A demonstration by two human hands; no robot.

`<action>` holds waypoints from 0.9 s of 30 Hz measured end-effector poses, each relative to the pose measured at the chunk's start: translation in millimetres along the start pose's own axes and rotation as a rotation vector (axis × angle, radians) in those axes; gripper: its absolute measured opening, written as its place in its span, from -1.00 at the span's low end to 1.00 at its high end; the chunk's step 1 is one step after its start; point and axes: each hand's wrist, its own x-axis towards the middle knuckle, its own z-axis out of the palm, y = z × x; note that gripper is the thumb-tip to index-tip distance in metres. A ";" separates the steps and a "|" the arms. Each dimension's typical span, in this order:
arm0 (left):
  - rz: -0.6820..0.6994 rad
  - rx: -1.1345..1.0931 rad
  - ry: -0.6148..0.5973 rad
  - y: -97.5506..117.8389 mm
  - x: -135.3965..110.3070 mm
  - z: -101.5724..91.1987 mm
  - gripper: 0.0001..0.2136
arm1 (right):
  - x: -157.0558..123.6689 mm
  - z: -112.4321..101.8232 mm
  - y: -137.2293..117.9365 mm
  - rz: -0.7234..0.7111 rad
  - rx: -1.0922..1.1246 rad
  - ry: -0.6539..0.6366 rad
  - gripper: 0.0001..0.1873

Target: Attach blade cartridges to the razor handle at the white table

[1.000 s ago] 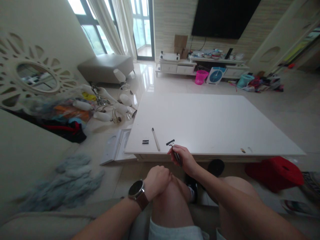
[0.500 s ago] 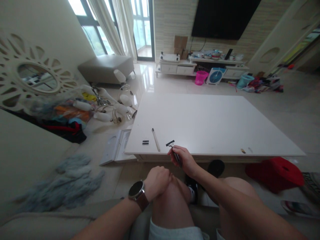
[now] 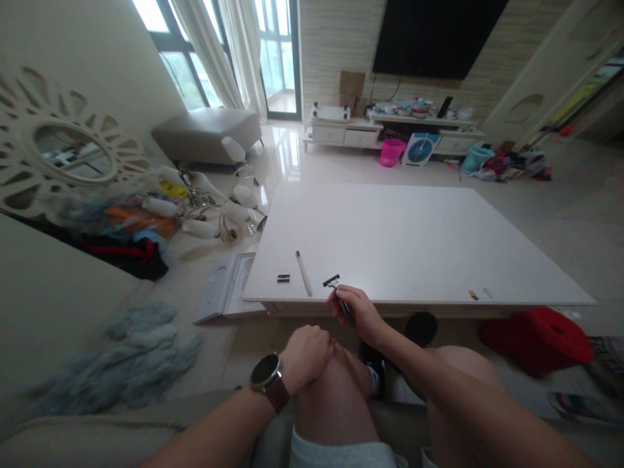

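My right hand (image 3: 358, 312) is closed around the handle of a razor (image 3: 333, 282), whose dark head rests at the near edge of the low white table (image 3: 414, 240). My left hand (image 3: 306, 354), with a watch on its wrist, lies as a loose fist on my left knee; nothing shows in it. On the table to the left of the razor lie a thin pale stick (image 3: 303, 272) and a small black piece (image 3: 283, 278).
A red cushion-like thing (image 3: 536, 338) lies on the floor at the right. A white panel (image 3: 221, 292) leans at the table's left corner. Lamp parts (image 3: 219, 208), clothes and a grey fluffy rug (image 3: 131, 351) cover the floor at left. A TV stand stands at the back.
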 end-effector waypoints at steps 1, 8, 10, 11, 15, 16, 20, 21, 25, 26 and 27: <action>-0.002 -0.002 0.003 -0.3 0.3 1.0 -0.60 | -0.1 0.2 -0.3 -0.001 -0.001 -0.002 -0.70; -0.003 -0.005 -0.004 -0.4 -0.5 1.1 -0.60 | -0.2 -0.3 1.6 -0.002 -0.003 -0.016 -0.70; -0.008 -0.007 -0.006 -0.2 -1.0 0.1 -0.60 | -0.3 -0.5 1.7 -0.007 -0.006 -0.018 -0.71; -0.010 -0.007 -0.003 -0.2 -1.1 -0.1 -0.60 | -0.4 -0.5 1.5 -0.010 -0.007 -0.020 -0.71; -0.007 -0.008 0.001 -0.4 -0.3 0.3 -0.61 | -0.8 0.1 -0.3 -0.002 -0.014 -0.014 -0.71; -0.010 -0.009 0.000 -0.4 0.0 0.7 -0.61 | -1.0 0.2 -0.7 0.000 -0.016 -0.012 -0.71; -0.008 -0.009 0.002 -0.2 0.2 1.1 -0.61 | -1.4 0.0 -0.7 -0.016 -0.019 -0.018 -0.71; -0.003 -0.008 0.004 -0.1 0.1 0.9 -0.60 | -1.2 -0.2 -0.3 -0.014 -0.019 -0.020 -0.71; 0.000 0.000 -0.010 0.8 -0.7 -1.2 -0.61 | -0.1 -0.8 1.1 -0.007 -0.020 -0.026 -0.71; 0.000 0.001 -0.015 1.1 -0.8 -1.8 -0.61 | 0.1 -0.7 1.2 -0.007 -0.021 -0.026 -0.71; -0.001 0.000 -0.019 1.3 -1.0 -2.2 -0.60 | 0.3 -0.6 1.2 -0.007 -0.021 -0.023 -0.71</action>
